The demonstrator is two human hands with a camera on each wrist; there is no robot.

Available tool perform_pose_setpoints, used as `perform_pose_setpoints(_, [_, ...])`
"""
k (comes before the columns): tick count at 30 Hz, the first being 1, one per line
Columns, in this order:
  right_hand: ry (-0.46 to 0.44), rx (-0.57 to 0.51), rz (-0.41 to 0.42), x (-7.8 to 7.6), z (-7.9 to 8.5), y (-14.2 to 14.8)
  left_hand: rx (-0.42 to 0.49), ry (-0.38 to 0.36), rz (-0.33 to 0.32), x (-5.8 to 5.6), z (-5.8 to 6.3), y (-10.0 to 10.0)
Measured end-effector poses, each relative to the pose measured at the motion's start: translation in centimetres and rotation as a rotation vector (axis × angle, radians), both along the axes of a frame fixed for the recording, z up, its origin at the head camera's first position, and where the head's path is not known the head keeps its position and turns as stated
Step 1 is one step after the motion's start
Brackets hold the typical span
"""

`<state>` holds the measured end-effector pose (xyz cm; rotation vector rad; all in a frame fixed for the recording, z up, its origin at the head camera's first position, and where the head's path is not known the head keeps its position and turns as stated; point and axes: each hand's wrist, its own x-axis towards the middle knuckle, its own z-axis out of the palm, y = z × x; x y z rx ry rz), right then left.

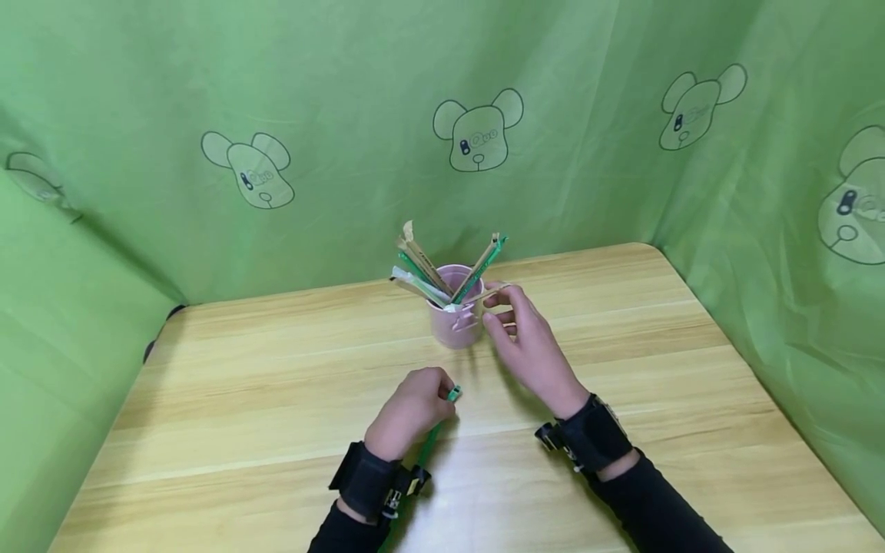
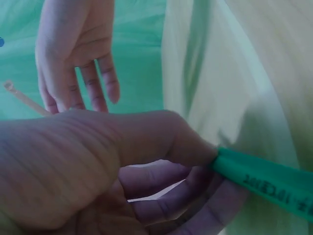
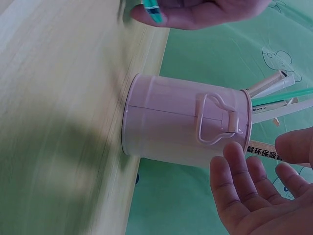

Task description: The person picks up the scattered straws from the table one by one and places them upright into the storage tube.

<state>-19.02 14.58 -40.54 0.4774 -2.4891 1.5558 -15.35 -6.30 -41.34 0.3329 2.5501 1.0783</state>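
Observation:
My left hand (image 1: pixel 413 407) pinches a green paper-wrapped straw (image 1: pixel 430 444) near its end, low over the table. In the left wrist view, the printed wrapper of this straw (image 2: pixel 266 178) sticks out past the thumb. A pink bucket (image 1: pixel 456 329) stands upright, with several wrapped straws (image 1: pixel 423 261) leaning in it. Beside the bucket's rim is my right hand (image 1: pixel 528 338), its fingers spread and loosely bent. A brown straw (image 3: pixel 263 150) slants out of the bucket behind those fingers; whether they touch it I cannot tell.
The bucket's small handle (image 3: pixel 203 120) faces the near side. Beneath everything lies a wood-grain table (image 1: pixel 263 399). Green curtains (image 1: pixel 359 115) printed with bear heads hang close behind the table and at both sides. A black camera strap wraps each wrist.

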Motion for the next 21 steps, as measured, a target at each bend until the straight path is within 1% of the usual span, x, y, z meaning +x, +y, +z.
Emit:
perform_pose_setpoints(4, [0.000,0.003,0.001,-0.1,-0.1,0.1,-0.007,0.000,-0.019,-0.2,0.5,-0.2])
perform_pose_setpoints(6, [0.000,0.007,0.003,-0.1,-0.2,0.1,-0.011,0.002,-0.012,-0.3,0.7,-0.4])
perform_pose_setpoints(8, [0.000,0.009,0.008,-0.1,-0.2,0.1,0.010,0.006,0.013,-0.4,0.9,-0.6])
perform_pose_setpoints(10, [0.002,0.010,0.013,-0.1,-0.2,0.1,0.053,0.020,0.062,-0.5,1.1,-1.0])
perform_pose_setpoints(13, [0.004,0.008,0.018,-0.1,-0.4,0.1,0.114,0.096,0.152,-0.6,1.6,-1.5])
perform_pose_setpoints(18, [0.011,0.010,0.015,-0.1,-0.4,0.1,0.200,0.214,0.315,-1.0,2.7,-2.4])
perform_pose_setpoints(21, [0.009,0.017,0.015,-0.1,-0.4,0.2,0.319,0.250,0.391,-1.3,3.3,-3.2])
